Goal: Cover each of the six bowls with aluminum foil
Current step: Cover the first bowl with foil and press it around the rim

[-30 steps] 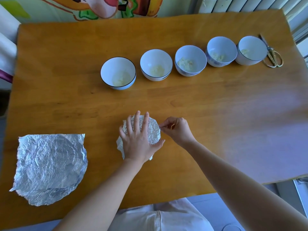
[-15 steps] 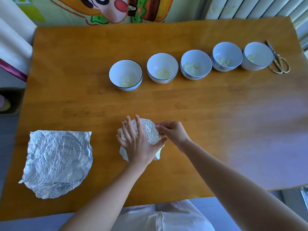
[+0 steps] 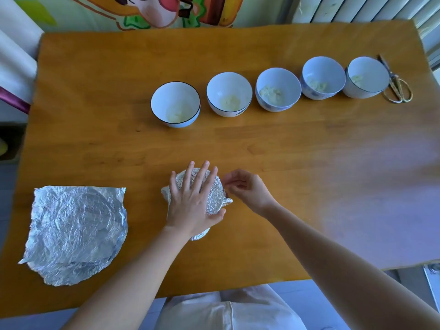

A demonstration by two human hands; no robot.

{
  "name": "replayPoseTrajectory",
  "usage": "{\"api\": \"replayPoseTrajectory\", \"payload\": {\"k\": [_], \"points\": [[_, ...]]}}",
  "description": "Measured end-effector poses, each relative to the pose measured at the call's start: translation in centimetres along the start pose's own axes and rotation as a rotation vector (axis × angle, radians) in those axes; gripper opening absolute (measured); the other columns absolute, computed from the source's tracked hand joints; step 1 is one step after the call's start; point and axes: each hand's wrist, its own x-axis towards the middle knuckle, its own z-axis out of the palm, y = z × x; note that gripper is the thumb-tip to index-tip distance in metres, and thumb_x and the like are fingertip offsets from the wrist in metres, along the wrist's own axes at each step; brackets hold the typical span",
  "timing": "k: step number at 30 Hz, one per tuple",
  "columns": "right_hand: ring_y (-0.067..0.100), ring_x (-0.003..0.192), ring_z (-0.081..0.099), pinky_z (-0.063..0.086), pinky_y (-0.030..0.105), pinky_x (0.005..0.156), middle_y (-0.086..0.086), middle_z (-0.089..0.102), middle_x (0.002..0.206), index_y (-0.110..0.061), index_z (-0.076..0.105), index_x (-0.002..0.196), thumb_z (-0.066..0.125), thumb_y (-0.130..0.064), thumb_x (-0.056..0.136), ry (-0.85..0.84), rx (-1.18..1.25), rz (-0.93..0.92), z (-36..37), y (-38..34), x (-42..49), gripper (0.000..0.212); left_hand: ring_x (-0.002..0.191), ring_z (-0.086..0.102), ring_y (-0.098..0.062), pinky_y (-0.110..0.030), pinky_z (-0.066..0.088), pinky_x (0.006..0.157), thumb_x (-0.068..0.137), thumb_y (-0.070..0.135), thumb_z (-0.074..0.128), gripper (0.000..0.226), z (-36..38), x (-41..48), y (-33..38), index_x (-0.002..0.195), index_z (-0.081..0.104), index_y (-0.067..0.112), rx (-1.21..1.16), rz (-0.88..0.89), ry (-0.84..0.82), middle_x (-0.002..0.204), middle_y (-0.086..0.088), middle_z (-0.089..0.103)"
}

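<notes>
- The right hand [image 3: 247,189] has eased back from the bowl's rim, where half a second ago its fingertips were tucked against the foil. Its fingers are now loosely curled just beside the right edge of the wrap.
- Motion blur hides whether those fingertips still pinch foil or have let go, so this cannot be told.
- The left hand [image 3: 190,203] has not shifted. It lies flat on top of the foil-covered bowl [image 3: 215,198] with straight, spread fingers pressing down and the thumb along the near edge, clamping nothing.
- The bowl sits directly under that palm, on the table [image 3: 309,163]. Foil is drawn down its sides, and one crumpled tab juts out below the right hand's fingertips.
- The first cover looks nearly done. The loose tab probably needs one more tuck before the bowl can be set aside.
- Well beyond both hands, a row of five uncovered bowls [image 3: 289,79] waits, each with a little pale food in the bottom. By this count, five of the six remain.
- Out to the left of the pressing hand lies a spare foil sheet [image 3: 76,232], creased and already cut, likely the next cover.
- Scissors [image 3: 397,86] rest at the far right end of the row, untouched.
</notes>
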Motion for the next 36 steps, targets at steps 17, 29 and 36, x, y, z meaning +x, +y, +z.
{"api": "replayPoseTrajectory", "payload": {"k": [17, 29, 36], "points": [[0.004, 0.075, 0.065, 0.047, 0.016, 0.075, -0.009, 0.071, 0.083, -0.011, 0.070, 0.091, 0.078, -0.004, 0.077, -0.037, -0.286, -0.248, -0.3, 1.3, -1.1, 0.018, 0.150, 0.021, -0.033, -0.063, 0.025, 0.109, 0.078, 0.074, 0.041, 0.095, -0.3, 0.1, 0.1, 0.157, 0.024, 0.026, 0.006, -0.015, 0.000, 0.165, -0.001, 0.020], [0.004, 0.071, 0.063, 0.049, 0.015, 0.072, -0.007, 0.070, 0.075, -0.012, 0.072, 0.083, 0.072, -0.001, 0.083, -0.147, -0.047, 0.045, -0.6, 0.6, -0.6, 0.011, 0.150, 0.021, -0.034, -0.063, 0.025, 0.109, 0.078, 0.076, 0.037, 0.096, -0.1, 0.1, 0.1, 0.158, 0.022, 0.025, 0.014, -0.021, 0.004, 0.165, -0.003, 0.021], [0.008, 0.061, 0.058, 0.046, 0.020, 0.059, 0.000, 0.066, 0.070, -0.006, 0.068, 0.086, 0.073, 0.000, 0.080, -0.126, 0.054, 0.285, -0.4, -0.3, 0.0, 0.009, 0.150, 0.020, -0.034, -0.062, 0.023, 0.109, 0.078, 0.077, 0.037, 0.097, -0.1, 0.1, 0.1, 0.158, 0.021, 0.025, 0.028, -0.031, -0.006, 0.165, -0.003, 0.019]]}}
